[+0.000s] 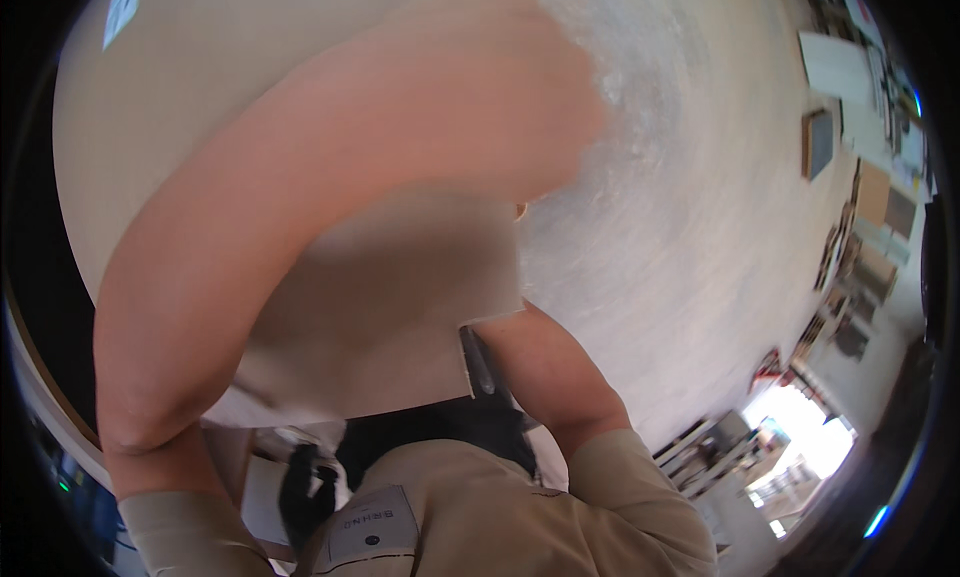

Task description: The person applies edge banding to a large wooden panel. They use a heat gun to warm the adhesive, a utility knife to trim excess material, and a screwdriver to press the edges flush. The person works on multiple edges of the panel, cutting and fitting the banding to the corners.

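A large beige sheet or panel (390, 267) spreads in front of me, with a squared notch at its lower right edge. My left forearm curves up across it, and my left hand (530, 107) is over its right edge. Motion smears the fingers, so neither their pose nor anything held is plain. My right forearm (550, 367) passes behind the panel near the notch, and the panel hides that hand. A small brownish bit (521, 211) shows at the panel's edge below my left hand; I cannot make out what it is. A dark, narrow object (479, 362) shows in the notch.
A mottled whitish-grey surface (660, 257) extends to the right. Beyond it are a dark-topped block (818, 144), stacked boards (872, 192) and shelving-like clutter. A bright opening (800, 432) is at the lower right. Something dark, strap-like (305, 492) shows low on the left.
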Tool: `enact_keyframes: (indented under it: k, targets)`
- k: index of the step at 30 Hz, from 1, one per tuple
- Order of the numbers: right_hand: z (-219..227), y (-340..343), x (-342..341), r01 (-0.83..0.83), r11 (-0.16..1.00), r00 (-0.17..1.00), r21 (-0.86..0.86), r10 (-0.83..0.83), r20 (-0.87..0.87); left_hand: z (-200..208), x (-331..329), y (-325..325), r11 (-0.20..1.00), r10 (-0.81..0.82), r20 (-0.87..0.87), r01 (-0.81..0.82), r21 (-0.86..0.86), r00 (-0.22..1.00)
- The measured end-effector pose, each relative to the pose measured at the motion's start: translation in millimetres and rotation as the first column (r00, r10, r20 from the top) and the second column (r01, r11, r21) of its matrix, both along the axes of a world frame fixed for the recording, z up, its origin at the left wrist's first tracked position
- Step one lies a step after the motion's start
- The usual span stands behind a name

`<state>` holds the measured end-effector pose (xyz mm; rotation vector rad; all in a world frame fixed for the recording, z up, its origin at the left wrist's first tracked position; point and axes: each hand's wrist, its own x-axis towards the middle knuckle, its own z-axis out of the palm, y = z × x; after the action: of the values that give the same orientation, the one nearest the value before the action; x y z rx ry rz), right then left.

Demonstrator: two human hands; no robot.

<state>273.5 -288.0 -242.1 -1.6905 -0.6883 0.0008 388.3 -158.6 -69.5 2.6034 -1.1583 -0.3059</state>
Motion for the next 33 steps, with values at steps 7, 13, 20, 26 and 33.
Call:
enact_keyframes:
  k: [7, 13, 20, 26, 33]
  targets:
    - [-10.1, 13.1, 1.6, 0.03, 0.995, 0.994, 0.1, -0.04, 0.103, -9.7, 3.7, -0.4, 0.991, 0.032, 0.11, -0.017, -0.133, 0.993]
    - [-3.6, 5.2, -7.9, -0.087, 0.984, 0.992, 0.158, 0.101, -0.081, -15.7, 13.5, 5.1, 0.978, -0.062, 0.058, 0.073, -0.195, 0.996]
    - [7.5, -15.8, -11.7, -0.211, 0.97, 0.967, 0.121, 0.225, -0.12, -8.2, 17.2, 1.7, 0.989, -0.028, -0.014, 0.026, -0.145, 0.999]
    - [18.5, -22.5, -26.1, -0.296, 0.923, 0.898, 0.245, 0.357, -0.259, -6.5, 19.1, -1.4, 0.989, -0.061, -0.015, 0.059, -0.134, 0.998]
    - [14.0, -15.1, -32.8, -0.209, 0.935, 0.92, 0.288, 0.288, -0.267, -5.1, 17.9, -0.6, 0.993, -0.042, -0.045, 0.036, -0.117, 0.998]
